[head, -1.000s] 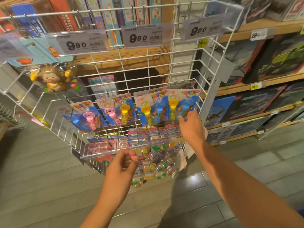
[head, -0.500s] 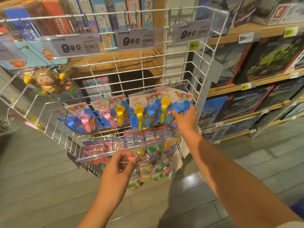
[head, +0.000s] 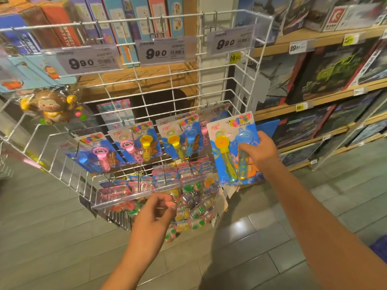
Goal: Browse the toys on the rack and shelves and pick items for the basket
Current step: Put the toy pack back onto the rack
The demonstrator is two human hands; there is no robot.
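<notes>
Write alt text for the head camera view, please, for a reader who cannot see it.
A person's right hand holds a blue card of two bubble wands just off a white wire rack of similar packs. The left hand, fingers loosely curled, hovers by small toy packets lower down; three tags above read 9.90.

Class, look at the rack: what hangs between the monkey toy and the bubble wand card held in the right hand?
In the head view, three bubble wand cards hang between the monkey toy and the held card.
</notes>
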